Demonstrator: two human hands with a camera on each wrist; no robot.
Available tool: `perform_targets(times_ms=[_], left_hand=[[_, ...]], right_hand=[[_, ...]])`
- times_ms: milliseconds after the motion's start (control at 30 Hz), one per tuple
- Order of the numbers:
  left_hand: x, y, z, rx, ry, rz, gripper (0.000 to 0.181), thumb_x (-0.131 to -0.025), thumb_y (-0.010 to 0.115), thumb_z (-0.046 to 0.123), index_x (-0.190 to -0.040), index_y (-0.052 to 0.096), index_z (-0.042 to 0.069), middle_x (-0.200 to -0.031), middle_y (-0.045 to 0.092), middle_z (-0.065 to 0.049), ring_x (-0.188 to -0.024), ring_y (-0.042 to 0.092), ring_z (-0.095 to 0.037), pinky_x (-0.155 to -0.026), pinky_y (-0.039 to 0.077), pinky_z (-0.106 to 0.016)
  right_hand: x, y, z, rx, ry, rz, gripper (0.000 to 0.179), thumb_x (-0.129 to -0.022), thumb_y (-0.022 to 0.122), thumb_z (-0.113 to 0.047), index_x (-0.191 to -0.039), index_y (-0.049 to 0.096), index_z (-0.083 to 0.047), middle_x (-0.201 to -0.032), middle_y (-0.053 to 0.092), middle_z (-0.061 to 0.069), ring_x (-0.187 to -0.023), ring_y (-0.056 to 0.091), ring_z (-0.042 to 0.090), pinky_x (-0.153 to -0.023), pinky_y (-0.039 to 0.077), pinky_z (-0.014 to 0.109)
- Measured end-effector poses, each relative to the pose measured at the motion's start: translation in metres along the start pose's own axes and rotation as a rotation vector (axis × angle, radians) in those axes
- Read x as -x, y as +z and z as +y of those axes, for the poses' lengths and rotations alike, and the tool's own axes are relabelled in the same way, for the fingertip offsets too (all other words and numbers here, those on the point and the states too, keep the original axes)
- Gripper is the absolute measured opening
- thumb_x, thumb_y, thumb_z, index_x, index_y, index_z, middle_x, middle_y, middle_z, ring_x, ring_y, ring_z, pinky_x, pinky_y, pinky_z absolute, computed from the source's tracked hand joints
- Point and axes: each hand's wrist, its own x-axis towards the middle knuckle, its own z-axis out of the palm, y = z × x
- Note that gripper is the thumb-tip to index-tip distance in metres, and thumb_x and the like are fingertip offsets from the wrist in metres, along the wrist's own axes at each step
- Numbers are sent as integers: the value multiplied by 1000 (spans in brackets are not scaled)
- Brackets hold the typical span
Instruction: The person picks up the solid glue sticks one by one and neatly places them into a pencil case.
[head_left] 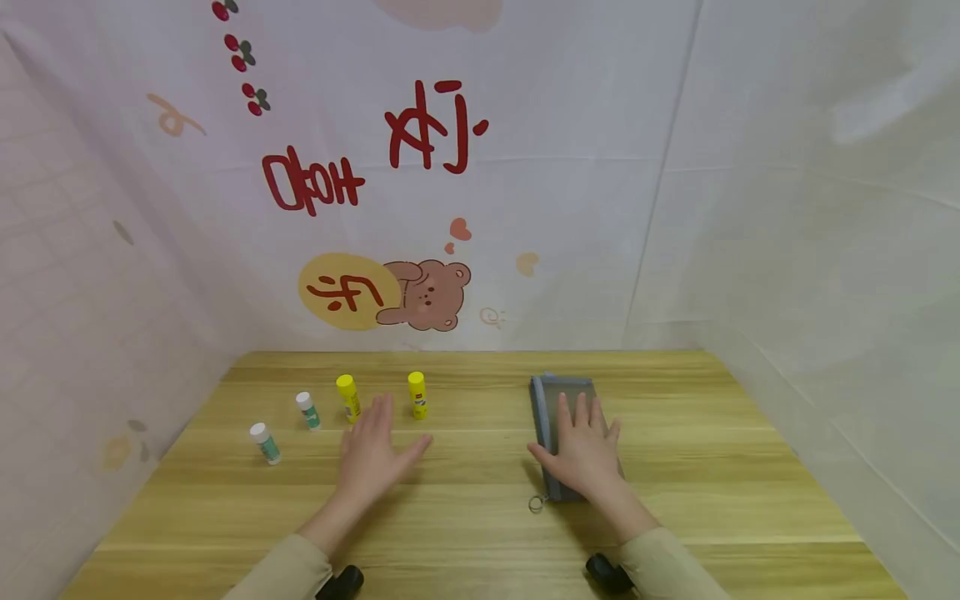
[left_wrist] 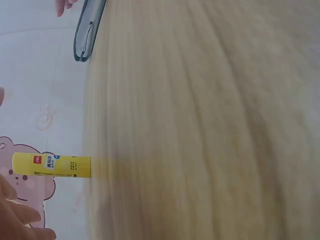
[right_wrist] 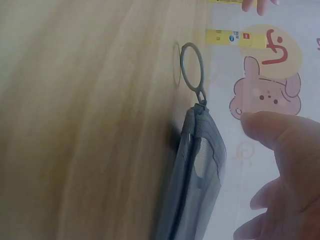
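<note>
My left hand (head_left: 371, 454) is spread with straight fingers, holding nothing, just in front of two yellow glue sticks. One yellow glue stick (head_left: 417, 396) stands to the right of its fingertips; the other yellow glue stick (head_left: 348, 398) is at its upper left. Further left stand two smaller white-capped glue sticks with green labels, the nearer one (head_left: 266, 443) and the farther one (head_left: 307, 411). Over a grey-blue zippered pouch (head_left: 555, 392) my right hand (head_left: 588, 450) is spread, fingers straight. A metal ring (right_wrist: 192, 67) hangs from the pouch's zipper end. Whether this palm touches the pouch I cannot tell.
The wooden table (head_left: 480, 533) ends at a white printed cloth (head_left: 562, 208) at the back, which also hangs along both sides. A brown bear (head_left: 431, 296) and red characters are printed on it. Each wrist wears a black camera strap.
</note>
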Motion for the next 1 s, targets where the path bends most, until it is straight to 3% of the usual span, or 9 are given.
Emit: perform_targets(times_ms=[233, 1000], left_hand=[[-8, 2, -2, 214, -37, 2, 94, -91, 68, 49, -152, 26, -8, -156, 27, -26, -143, 25, -43, -115, 23, -58], [-27, 15, -5, 647, -186, 41, 80, -91, 75, 30, -151, 34, -2, -153, 37, -22, -136, 39, -43, -112, 35, -49]], right_hand=[[-5, 5, -5, -6, 43, -47, 97, -88, 67, -56, -154, 27, 2, -151, 23, 38, -141, 13, 57, -102, 15, 81], [-14, 12, -14, -22, 136, -156, 80, -93, 67, -35, -152, 29, 5, -152, 18, 41, -140, 12, 59, -97, 17, 84]])
